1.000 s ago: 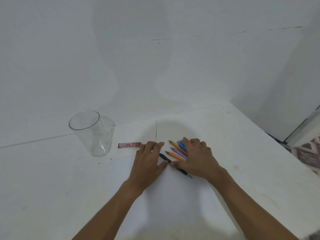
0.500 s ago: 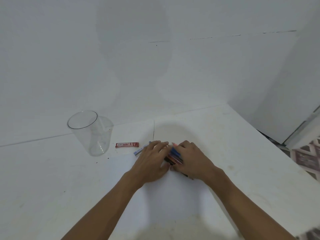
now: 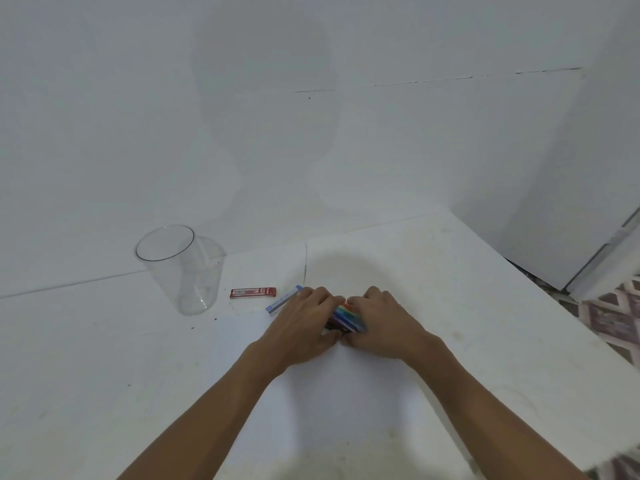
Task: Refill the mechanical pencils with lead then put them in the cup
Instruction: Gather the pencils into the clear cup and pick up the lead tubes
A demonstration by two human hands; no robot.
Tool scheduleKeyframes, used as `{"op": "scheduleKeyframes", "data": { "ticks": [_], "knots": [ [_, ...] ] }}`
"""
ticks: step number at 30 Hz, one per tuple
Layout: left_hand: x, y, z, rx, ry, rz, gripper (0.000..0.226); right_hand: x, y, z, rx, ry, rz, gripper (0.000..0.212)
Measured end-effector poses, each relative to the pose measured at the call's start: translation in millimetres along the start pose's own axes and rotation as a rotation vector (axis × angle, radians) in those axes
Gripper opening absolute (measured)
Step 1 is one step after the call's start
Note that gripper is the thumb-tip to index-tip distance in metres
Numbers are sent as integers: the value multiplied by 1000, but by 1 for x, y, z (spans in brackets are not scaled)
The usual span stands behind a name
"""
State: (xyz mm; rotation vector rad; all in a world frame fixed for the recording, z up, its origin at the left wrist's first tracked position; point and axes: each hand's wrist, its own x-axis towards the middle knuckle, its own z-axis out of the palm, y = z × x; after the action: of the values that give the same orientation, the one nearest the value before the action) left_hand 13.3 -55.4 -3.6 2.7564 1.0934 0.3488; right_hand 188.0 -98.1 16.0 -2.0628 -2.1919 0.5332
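A bundle of several coloured mechanical pencils (image 3: 346,317) lies on the white table (image 3: 104,375), squeezed between my two hands. My left hand (image 3: 301,325) curls round the bundle from the left and my right hand (image 3: 384,323) curls round it from the right, with the thumbs meeting at the near side. Most of the pencils are hidden under my fingers. A red lead case (image 3: 252,292) lies flat to the left of my hands, and a blue and white lead case (image 3: 282,300) sticks out from under my left fingers. The clear plastic cup (image 3: 183,271) stands upright further left.
White walls close off the back and the right side of the table. The table's right edge runs diagonally at the right, with patterned floor (image 3: 609,317) beyond it. A few dark specks lie on the table near the cup.
The pencils were spread out under my flat right hand a second ago. Both hands have since pushed them together into one tight bundle, and the blue and white case has come into view.
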Motion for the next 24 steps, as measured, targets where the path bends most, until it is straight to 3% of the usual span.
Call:
{"op": "scheduleKeyframes", "data": {
  "ticks": [5, 11, 16, 24],
  "knots": [
    [-5, 1, -2, 35, -16, 23, 61, 2, -5, 1, 114, -34, -66, 43],
    [-1, 2, -9, 85, -77, 36, 56, -1, -5, -2, 132, 24, -73, 46],
    [2, 2, -12, 223, -153, 45, 39, 0, -7, -3, -150, -23, -49, 39],
    [7, 2, -11, 178, -200, 27, 32, 5, -7, -7, -261, -149, -97, 42]
  ]
}}
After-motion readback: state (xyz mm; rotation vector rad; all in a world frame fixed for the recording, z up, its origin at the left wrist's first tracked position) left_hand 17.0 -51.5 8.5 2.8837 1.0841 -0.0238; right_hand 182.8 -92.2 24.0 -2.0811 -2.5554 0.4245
